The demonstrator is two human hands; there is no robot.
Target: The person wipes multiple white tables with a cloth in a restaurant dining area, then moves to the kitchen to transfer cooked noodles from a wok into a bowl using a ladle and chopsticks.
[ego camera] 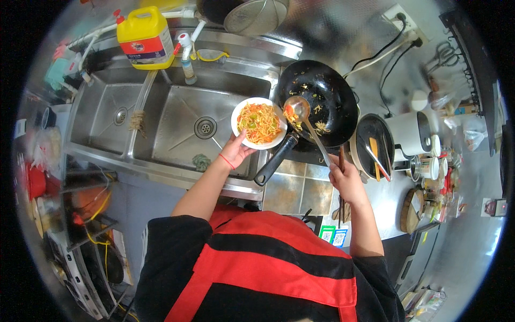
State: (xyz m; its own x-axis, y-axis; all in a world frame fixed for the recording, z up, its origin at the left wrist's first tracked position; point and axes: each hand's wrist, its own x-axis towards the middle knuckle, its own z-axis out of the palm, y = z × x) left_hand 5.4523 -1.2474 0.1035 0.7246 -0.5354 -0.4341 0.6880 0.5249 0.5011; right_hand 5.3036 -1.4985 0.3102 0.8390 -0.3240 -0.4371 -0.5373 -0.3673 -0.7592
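Observation:
My left hand (236,152) grips a white bowl (235,110) by its near edge, thumb on the rim. Noodles (260,124) with red and green vegetable pieces fill it. In my right hand (347,180) is the handle of a metal ladle (301,105), with a little food at the left of its scoop. A pair of brown chopsticks (341,211) also passes through that hand. Beneath the ladle, a black wok (336,78) holds scattered noodle scraps. Its black handle (277,159) points towards me, between the bowl and my right hand.
A stainless steel double sink (173,108) lies left, with a tap (186,44) and a yellow detergent jug (143,40) behind. Right of the wok stands a dark-topped pot (368,124) with utensils across it. Power cords (382,90) hang behind. A round wooden board (410,211) stands further right.

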